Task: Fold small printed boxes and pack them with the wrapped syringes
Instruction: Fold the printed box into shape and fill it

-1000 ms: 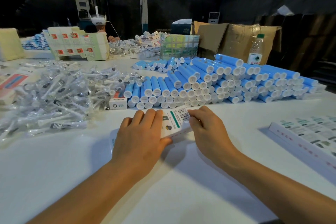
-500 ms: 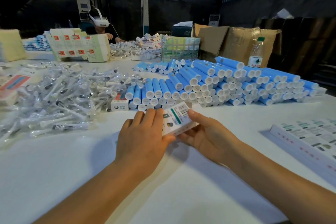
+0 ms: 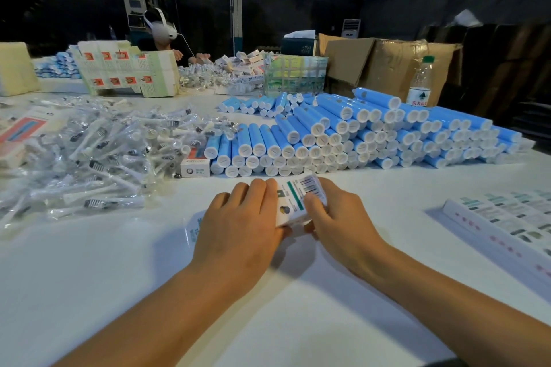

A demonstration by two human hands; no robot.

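On white table (image 3: 89, 277), left grip (image 3: 238, 226) and right grip (image 3: 337, 217) clasping small printed box (image 3: 295, 197), contents hidden

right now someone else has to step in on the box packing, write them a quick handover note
Left hand: holds the small printed box from its left side, just above the table.
Right hand: fingers pinch the same box at its right end.
Wrapped syringes: loose pile at the left. Blue tubes: stacked behind the hands. Flat box blanks: at the right.
Done: the box is taking shape; I cannot tell whether its flaps are closed.
Left: finish the fold, load it with a syringe, then repeat.
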